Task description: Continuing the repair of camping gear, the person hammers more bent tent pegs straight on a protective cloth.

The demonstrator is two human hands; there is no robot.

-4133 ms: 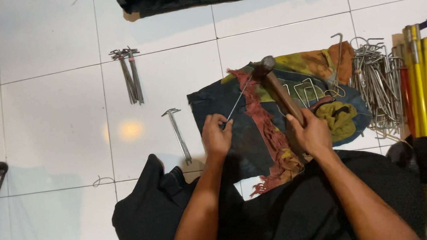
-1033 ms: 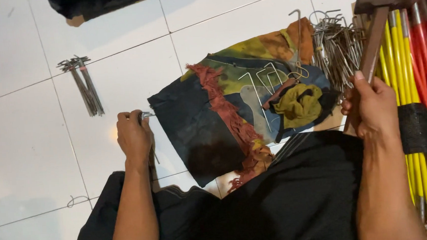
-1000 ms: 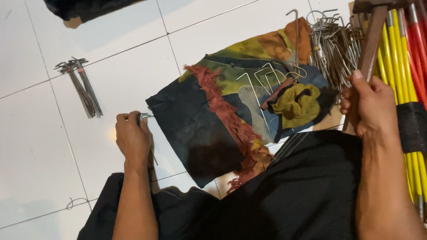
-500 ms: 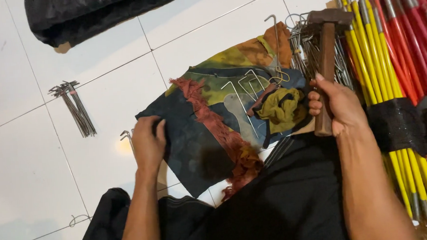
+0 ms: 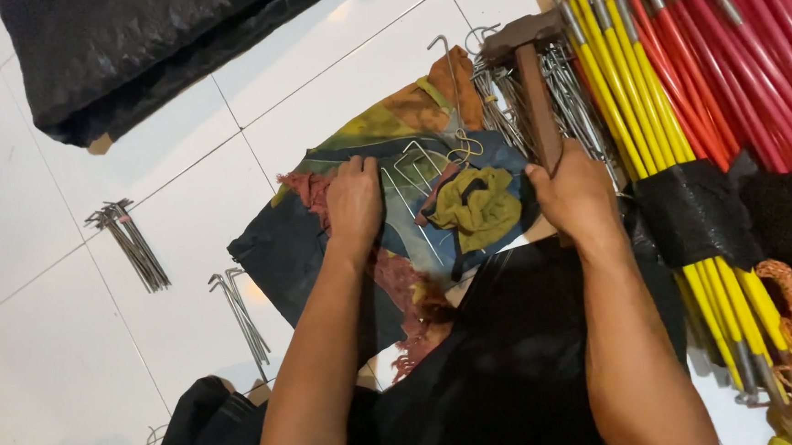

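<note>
Head view: right hand (image 5: 576, 193) wrapped tight around wooden handle of hammer (image 5: 529, 68), head resting over pile of metal tent pegs (image 5: 582, 115). Left hand (image 5: 354, 202) pressed flat on patchwork cloth (image 5: 324, 245), fingers at a bent peg (image 5: 415, 162); grip unclear. 2 pegs (image 5: 241, 314) on white tile floor (image 5: 46, 345).

On the white tiled floor (image 5: 47, 363), a patchwork cloth of dark, yellow-green and red fabric (image 5: 306, 255) lies at centre, with bent grey wire tent pegs (image 5: 416, 171) resting on it. The left hand (image 5: 354, 202) lies flat on the cloth, beside those pegs. To its right, the right hand (image 5: 577, 193) grips the brown wooden-handled hammer (image 5: 534, 86), whose head lies over a heap of grey metal pegs (image 5: 582, 110). Right of the heap runs a bundle of yellow and red poles (image 5: 680, 77), bound by a black strap (image 5: 698, 213). Left of the cloth lie two straightened pegs (image 5: 241, 310); farther left, a small sorted peg bundle (image 5: 132, 248). Behind, at the far edge, lies a black fabric bag (image 5: 147, 45).
</note>
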